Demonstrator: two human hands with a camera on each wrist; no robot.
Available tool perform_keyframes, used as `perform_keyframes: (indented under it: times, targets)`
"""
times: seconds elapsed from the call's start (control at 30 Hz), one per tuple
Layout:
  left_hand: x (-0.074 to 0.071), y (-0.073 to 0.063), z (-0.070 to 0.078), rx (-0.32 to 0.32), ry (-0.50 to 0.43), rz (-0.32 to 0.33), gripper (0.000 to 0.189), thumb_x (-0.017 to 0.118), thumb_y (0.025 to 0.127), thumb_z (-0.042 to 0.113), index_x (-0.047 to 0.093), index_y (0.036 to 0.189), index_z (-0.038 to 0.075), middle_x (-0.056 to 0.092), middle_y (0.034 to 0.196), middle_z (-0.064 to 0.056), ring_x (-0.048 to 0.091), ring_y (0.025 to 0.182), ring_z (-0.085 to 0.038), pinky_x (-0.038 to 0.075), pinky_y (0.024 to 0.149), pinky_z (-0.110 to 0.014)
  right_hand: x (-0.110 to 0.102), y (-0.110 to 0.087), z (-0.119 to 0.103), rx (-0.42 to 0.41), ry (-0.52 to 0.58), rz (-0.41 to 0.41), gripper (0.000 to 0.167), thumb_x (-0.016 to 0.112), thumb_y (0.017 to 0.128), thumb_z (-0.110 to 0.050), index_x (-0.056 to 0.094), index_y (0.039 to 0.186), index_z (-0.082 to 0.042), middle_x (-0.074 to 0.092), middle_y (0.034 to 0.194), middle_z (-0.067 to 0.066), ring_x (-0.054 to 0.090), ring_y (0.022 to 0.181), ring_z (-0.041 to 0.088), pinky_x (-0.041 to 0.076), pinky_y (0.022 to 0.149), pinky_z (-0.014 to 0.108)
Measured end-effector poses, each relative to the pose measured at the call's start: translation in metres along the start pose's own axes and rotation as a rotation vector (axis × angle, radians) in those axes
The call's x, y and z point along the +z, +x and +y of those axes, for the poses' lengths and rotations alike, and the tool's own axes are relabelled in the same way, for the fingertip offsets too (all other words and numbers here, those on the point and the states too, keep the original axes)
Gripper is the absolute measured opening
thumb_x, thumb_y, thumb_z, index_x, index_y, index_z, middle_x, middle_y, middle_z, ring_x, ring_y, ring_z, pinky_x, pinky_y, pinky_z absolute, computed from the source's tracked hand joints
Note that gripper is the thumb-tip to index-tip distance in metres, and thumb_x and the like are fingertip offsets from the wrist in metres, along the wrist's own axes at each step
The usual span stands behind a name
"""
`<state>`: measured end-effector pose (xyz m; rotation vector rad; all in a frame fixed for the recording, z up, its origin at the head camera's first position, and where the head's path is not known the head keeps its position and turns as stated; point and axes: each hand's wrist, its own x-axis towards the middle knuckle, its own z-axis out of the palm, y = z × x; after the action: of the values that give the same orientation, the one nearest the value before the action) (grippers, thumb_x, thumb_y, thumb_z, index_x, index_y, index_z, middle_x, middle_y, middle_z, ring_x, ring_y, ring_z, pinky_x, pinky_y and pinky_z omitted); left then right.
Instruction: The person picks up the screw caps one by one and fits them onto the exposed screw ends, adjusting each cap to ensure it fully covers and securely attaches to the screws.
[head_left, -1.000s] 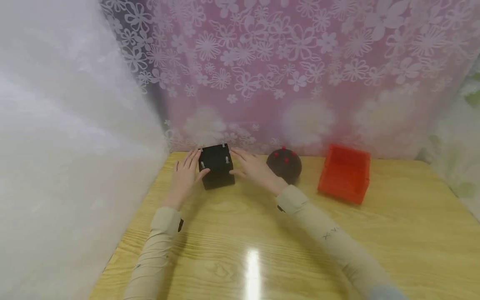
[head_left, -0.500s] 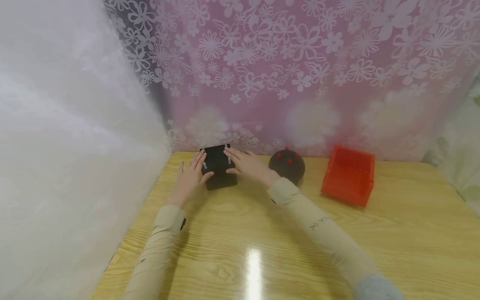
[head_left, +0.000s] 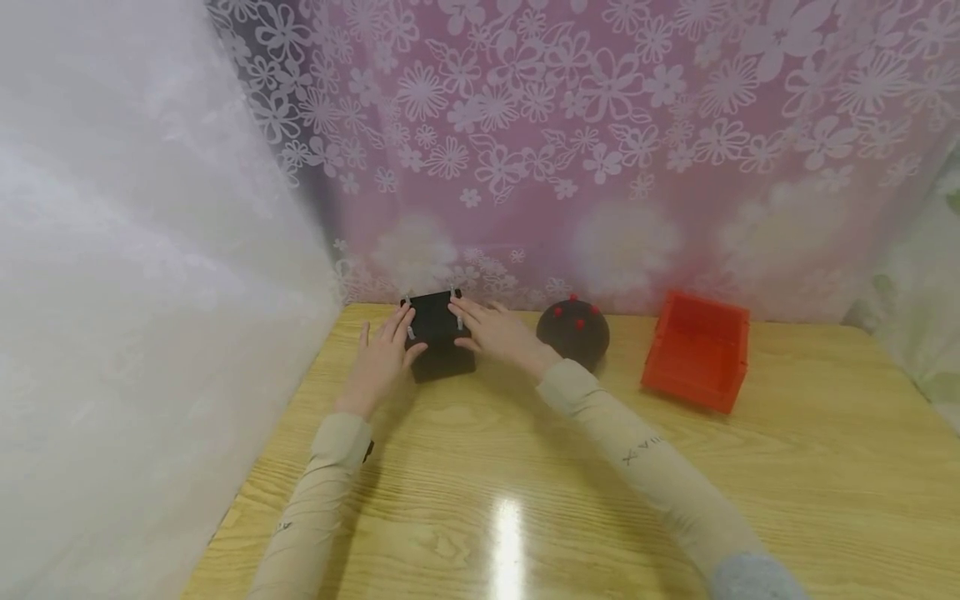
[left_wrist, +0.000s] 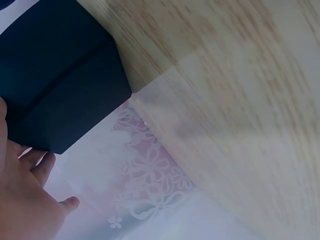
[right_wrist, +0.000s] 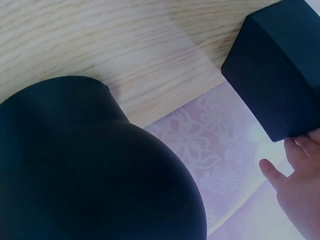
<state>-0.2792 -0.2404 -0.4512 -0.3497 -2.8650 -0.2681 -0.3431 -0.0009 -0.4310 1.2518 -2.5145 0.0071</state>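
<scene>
A black box (head_left: 442, 360) with several small silver posts (head_left: 411, 332) on its top stands at the back left of the table. My left hand (head_left: 375, 360) rests its straight fingers on the left edge of that top, with the thumb at the front. On the opposite edge lie the extended fingers of my right hand (head_left: 501, 333), its thumb near the box's front. Both wrist views show fingertips touching the box's rim. Behind my right hand stands a dark round-topped object (head_left: 573, 337) with several red knobs (head_left: 580, 324).
Farther right is an open red plastic bin (head_left: 686, 394). A pink flowered curtain (head_left: 525, 167) hangs along the wooden table's (head_left: 450, 467) back edge, and white sheeting (head_left: 150, 292) covers the left side.
Both hands have come inward from the box's sides, and their fingers now lie on its top edges. The camera view has shifted slightly; the box stays in place.
</scene>
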Motion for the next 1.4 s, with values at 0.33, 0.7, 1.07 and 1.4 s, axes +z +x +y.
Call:
perform_keyframes:
  times: [0.33, 0.7, 1.07, 1.4]
  targets:
    - [0.000, -0.005, 0.006, 0.020, 0.034, 0.007, 0.073, 0.045, 0.106, 0.047, 0.019, 0.163, 0.009, 0.020, 0.168, -0.008, 0.031, 0.150, -0.030, 0.008, 0.123, -0.062, 0.001, -0.008, -0.002, -0.041, -0.083, 0.102, 0.068, 0.065, 0.099, -0.042, 0.046, 0.151, -0.002, 0.050, 0.153, 0.012, 0.055, 0.133, 0.025, 0.044, 0.112, 0.045]
    - [-0.006, -0.013, 0.018, 0.013, 0.036, -0.018, 0.072, 0.042, 0.107, 0.048, 0.018, 0.163, 0.009, 0.018, 0.169, -0.008, 0.025, 0.153, -0.028, 0.006, 0.124, -0.061, 0.001, -0.018, -0.003, -0.025, -0.035, 0.061, 0.068, 0.057, 0.103, -0.044, 0.040, 0.154, -0.001, 0.044, 0.156, 0.013, 0.050, 0.138, 0.028, 0.041, 0.115, 0.046]
    - [-0.008, -0.018, 0.024, 0.025, 0.042, -0.001, 0.071, 0.044, 0.107, 0.047, 0.021, 0.162, 0.007, 0.021, 0.168, -0.010, 0.028, 0.151, -0.030, 0.007, 0.124, -0.061, -0.002, -0.025, -0.005, -0.052, -0.085, 0.114, 0.068, 0.060, 0.101, -0.044, 0.045, 0.151, 0.000, 0.047, 0.154, 0.013, 0.051, 0.137, 0.026, 0.043, 0.113, 0.045]
    - [-0.006, -0.025, 0.030, 0.051, 0.043, 0.016, 0.071, 0.045, 0.107, 0.046, 0.024, 0.161, 0.005, 0.024, 0.167, -0.012, 0.031, 0.150, -0.031, 0.010, 0.123, -0.062, -0.005, -0.035, -0.009, 0.000, -0.002, 0.027, 0.068, 0.059, 0.102, -0.042, 0.040, 0.154, -0.001, 0.041, 0.159, 0.013, 0.044, 0.143, 0.027, 0.037, 0.117, 0.049]
